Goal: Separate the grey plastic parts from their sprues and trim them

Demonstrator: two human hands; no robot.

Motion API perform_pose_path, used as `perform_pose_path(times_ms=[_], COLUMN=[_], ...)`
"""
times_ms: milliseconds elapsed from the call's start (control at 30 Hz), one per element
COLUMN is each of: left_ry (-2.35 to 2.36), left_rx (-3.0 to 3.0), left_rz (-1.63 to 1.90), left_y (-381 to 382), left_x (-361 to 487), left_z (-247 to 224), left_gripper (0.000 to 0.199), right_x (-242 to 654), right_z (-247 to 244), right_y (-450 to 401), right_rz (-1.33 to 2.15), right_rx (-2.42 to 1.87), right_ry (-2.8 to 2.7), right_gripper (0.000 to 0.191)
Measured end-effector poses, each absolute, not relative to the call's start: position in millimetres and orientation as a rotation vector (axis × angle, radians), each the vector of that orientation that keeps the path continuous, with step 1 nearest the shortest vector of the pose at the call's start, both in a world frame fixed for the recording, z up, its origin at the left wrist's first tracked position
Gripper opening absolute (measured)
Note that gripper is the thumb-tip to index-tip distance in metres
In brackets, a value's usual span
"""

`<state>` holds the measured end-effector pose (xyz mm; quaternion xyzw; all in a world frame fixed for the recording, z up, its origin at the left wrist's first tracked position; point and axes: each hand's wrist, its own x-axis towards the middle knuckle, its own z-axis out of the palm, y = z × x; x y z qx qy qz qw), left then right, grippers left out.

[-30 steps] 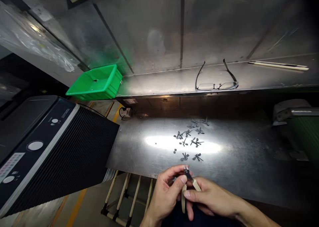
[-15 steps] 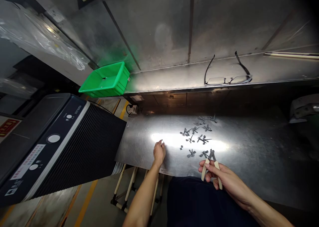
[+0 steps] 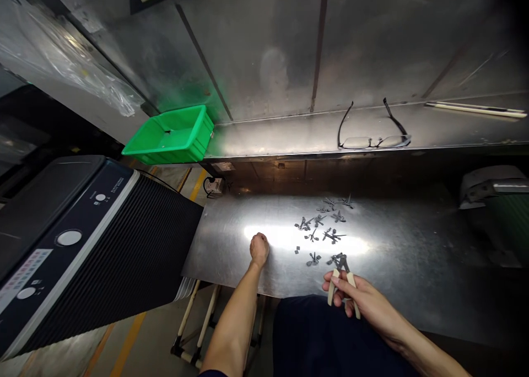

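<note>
My left hand is closed over the bright patch of the metal tabletop; its curled fingers hide whatever may be in them. My right hand grips cutting pliers with cream handles, which stand spread apart. The pliers' dark head points away from me, right beside a small dark plastic piece. Several more dark, branched plastic pieces lie scattered across the table between and beyond my hands. A small square bit lies apart from them, nearer my left hand.
Behind the table runs a raised metal ledge with a green bin, eyeglasses and thin sticks. At left stands a dark ribbed machine with knobs. A socket box sits at the table's far left corner.
My left hand's fingers have curled in, so the fingertips no longer show. My right hand with the pliers has moved slightly left. The view has shifted a little.
</note>
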<state>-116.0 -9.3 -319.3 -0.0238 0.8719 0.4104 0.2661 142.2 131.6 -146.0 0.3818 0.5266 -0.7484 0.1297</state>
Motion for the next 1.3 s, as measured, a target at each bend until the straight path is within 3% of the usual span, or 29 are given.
perform_pose_path(times_ms=[133,300,500,1300], left_ry=[1.96,1.54,0.986,0.846], left_rx=[-0.186,-0.199,-0.359,-0.234], left_rz=[1.496,1.871,2.094,2.055], left_y=[-6.2,-19.6,-29.4,-34.3], left_x=[-96.7,-49.5,-14.1,6.0], left_z=[-275.2,-182.5,-102.2,-65.1], left_gripper=[0.013,0.039,0.028,0.021], right_x=[138.2,135.2,131.1,138.5], right_z=[-141.7,-140.3,-142.5,-149.7], right_y=[131.8,130.2,123.4,121.8], right_rz=[-2.142,-2.113,-2.061,-2.065], right_rx=[1.063,1.103,1.003,0.873], right_ry=[1.595,1.582,1.606,1.639], right_gripper=[0.055,0.067,0.069,0.063])
